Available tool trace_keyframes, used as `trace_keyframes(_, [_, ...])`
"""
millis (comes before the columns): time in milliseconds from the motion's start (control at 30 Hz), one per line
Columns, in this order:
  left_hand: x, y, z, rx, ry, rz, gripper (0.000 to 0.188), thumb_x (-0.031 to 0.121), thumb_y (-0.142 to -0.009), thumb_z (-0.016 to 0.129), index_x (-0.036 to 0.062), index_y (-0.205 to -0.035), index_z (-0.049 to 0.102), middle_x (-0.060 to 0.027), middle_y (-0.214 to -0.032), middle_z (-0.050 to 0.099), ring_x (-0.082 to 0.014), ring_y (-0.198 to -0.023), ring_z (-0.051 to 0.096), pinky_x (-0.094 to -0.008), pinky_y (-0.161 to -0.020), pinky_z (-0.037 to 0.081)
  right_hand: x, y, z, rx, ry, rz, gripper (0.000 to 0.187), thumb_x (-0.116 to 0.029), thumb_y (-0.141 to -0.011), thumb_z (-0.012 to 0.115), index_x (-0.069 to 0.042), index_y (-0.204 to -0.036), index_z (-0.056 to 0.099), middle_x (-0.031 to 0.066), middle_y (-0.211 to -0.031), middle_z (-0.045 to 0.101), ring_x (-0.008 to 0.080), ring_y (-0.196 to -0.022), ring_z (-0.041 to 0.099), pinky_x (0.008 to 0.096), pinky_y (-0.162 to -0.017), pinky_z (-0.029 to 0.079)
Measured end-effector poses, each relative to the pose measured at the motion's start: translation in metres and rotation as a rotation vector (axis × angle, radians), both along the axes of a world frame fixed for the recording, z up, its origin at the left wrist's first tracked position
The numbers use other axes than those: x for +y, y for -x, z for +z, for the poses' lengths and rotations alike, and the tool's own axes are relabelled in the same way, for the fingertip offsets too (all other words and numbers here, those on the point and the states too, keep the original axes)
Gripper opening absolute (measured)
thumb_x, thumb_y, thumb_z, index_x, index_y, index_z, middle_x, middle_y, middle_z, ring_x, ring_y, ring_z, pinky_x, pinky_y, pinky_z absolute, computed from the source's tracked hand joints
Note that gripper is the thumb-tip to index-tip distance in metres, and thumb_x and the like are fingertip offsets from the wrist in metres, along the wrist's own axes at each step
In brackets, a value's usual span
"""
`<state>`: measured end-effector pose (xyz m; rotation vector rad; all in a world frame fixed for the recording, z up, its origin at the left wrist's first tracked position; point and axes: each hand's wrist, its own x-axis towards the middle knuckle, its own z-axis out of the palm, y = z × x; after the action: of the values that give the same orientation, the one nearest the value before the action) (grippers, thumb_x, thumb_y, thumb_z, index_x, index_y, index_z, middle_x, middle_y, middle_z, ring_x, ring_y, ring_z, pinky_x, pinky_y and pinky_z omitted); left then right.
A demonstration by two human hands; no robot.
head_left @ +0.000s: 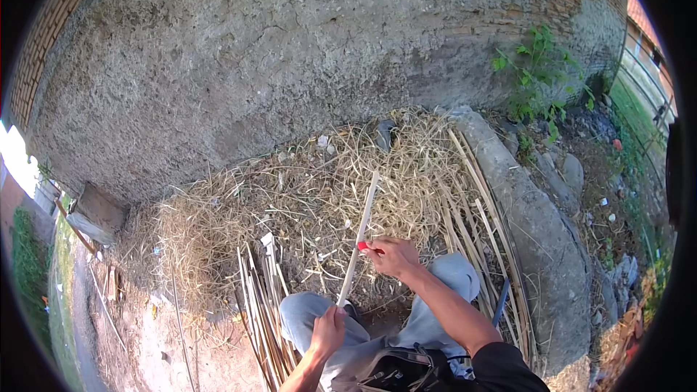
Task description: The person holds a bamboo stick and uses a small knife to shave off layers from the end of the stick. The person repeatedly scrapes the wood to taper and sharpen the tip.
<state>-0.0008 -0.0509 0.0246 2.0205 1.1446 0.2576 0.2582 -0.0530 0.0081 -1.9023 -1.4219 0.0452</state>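
Observation:
A long, pale split bamboo strip (367,207) slants up and away from between my knees. My left hand (328,330) is closed around its near end. About the strip's middle, my right hand (392,255) is closed on a small red object (362,245) that lies against the strip. Only a bit of the red object shows between the fingers, so its kind is unclear. Beside my left leg lies a bundle of cut bamboo strips (254,305), and longer bamboo strips (483,196) stretch along my right side.
Dry straw and shavings (210,239) cover the ground ahead, up to a rough plastered wall (290,51). A curved concrete edge (534,225) runs along the right. Beyond it are stones and a green plant (537,72). A block (98,210) stands at the wall's left end.

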Motion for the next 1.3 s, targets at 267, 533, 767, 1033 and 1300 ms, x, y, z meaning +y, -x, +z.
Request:
trace_keyframes(267, [-0.032, 0.052, 0.0, -0.055, 0.012, -0.012, 0.022, 0.021, -0.099, 0.049, 0.0022, -0.095, 0.061, -0.0167, -0.063, 0.063, -0.0347, -0.062, 0.068, -0.042, -0.057, 0.052, 0.005, -0.029, 0.023, 0.087, 0.13, -0.144, 0.026, -0.041, -0.089, 0.064, -0.016, -0.085, 0.07, 0.0045, -0.076, 0.069, 0.0257, -0.067, 0.067, 0.0404, -0.058, 0.053])
trace_keyframes(533, [-0.053, 0.103, -0.023, -0.09, -0.257, -0.048, 0.023, 0.019, -0.101, 0.048, 0.0014, -0.093, 0.061, -0.0042, -0.053, 0.046, -0.0162, -0.043, 0.045, -0.0333, -0.042, 0.036, 0.002, -0.029, 0.018, 0.096, 0.149, -0.154, 0.029, -0.045, -0.089, 0.063, -0.017, -0.089, 0.072, 0.0059, -0.079, 0.07, 0.0267, -0.072, 0.069, 0.0414, -0.062, 0.054])
trace_keyframes(767, [-0.056, 0.121, 0.009, -0.005, -0.107, -0.053, 0.019, 0.012, -0.099, 0.047, 0.0016, -0.094, 0.062, -0.0144, -0.058, 0.055, -0.0263, -0.049, 0.056, -0.0402, -0.047, 0.042, 0.002, -0.033, 0.001, 0.042, 0.185, -0.153, 0.03, -0.045, -0.091, 0.058, -0.019, -0.093, 0.072, 0.0056, -0.083, 0.071, 0.0268, -0.075, 0.069, 0.0424, -0.064, 0.054])
trace_keyframes(1033, [-0.089, 0.168, 0.032, 0.22, -0.116, 0.018, 0.012, 0.011, -0.097, 0.049, 0.0033, -0.098, 0.059, -0.0201, -0.067, 0.059, -0.0359, -0.055, 0.058, -0.0436, -0.049, 0.044, -0.002, -0.083, 0.01, 0.138, 0.253, -0.381, 0.022, -0.033, -0.092, 0.062, -0.013, -0.091, 0.072, 0.0125, -0.075, 0.07, 0.0307, -0.063, 0.067, 0.0417, -0.057, 0.052])
trace_keyframes(1300, [-0.054, 0.207, -0.008, -0.002, -0.114, 0.197, 0.022, 0.016, -0.1, 0.048, 0.0011, -0.091, 0.062, -0.0128, -0.063, 0.054, -0.0228, -0.053, 0.053, -0.0398, -0.051, 0.043, -0.027, -0.09, 0.016, 0.241, 0.409, -0.352, 0.029, -0.037, -0.088, 0.067, -0.009, -0.087, 0.069, 0.0113, -0.077, 0.07, 0.0299, -0.074, 0.068, 0.0416, -0.068, 0.052])
